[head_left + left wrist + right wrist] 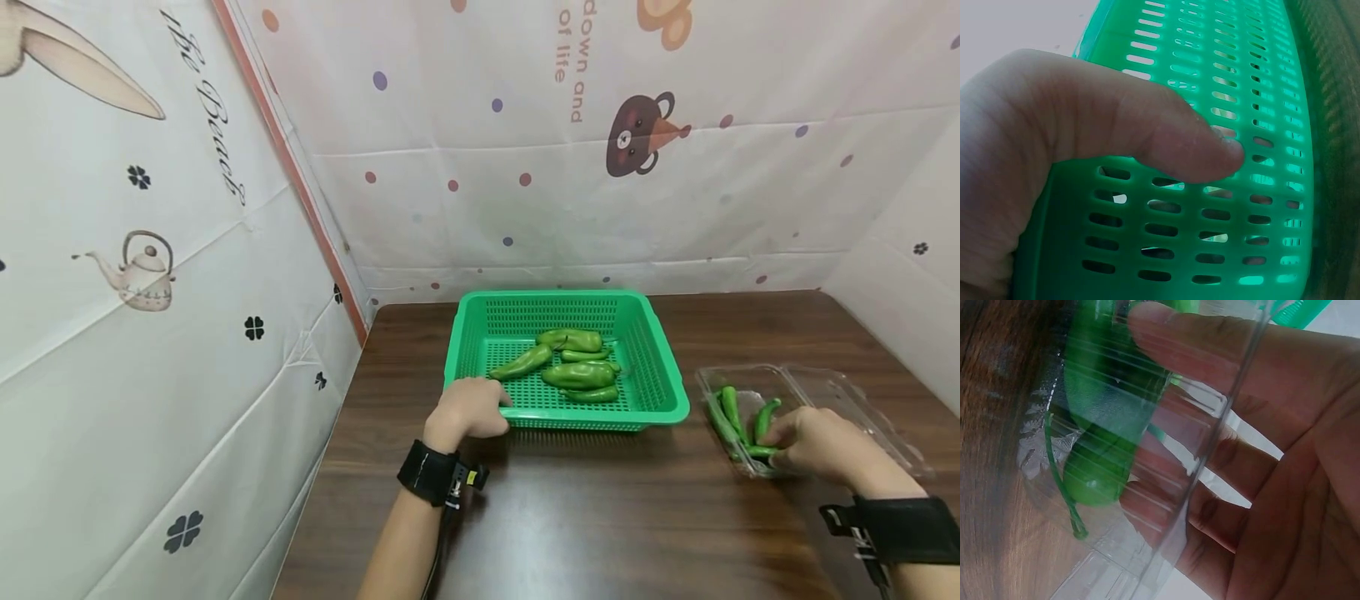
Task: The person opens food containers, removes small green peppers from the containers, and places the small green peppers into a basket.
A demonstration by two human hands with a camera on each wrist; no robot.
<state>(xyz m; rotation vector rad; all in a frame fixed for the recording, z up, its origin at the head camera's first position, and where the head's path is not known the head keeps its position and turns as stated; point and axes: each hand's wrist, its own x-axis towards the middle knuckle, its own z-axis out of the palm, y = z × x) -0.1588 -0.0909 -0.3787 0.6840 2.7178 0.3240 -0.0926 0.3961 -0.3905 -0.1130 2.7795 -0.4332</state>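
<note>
A green slotted basket (660, 392) stands in the middle of the brown table and holds several green peppers (577, 375). My left hand (491, 410) grips its front-left corner. In the left wrist view the thumb (1179, 147) presses on the basket's outer wall (1241, 219). To the right lies an open clear plastic box (825, 387) with a few green peppers (731, 408) inside. My right hand (776, 442) reaches into that box, its fingers (1210, 356) closing on a green pepper (1100, 431) at the near end, seen through the clear wall.
Patterned white sheets wall off the table on the left, back and right. The box's clear lid (862, 408) lies open toward the right. Bare wood (600, 517) stretches between my arms at the front. Black straps sit on both wrists.
</note>
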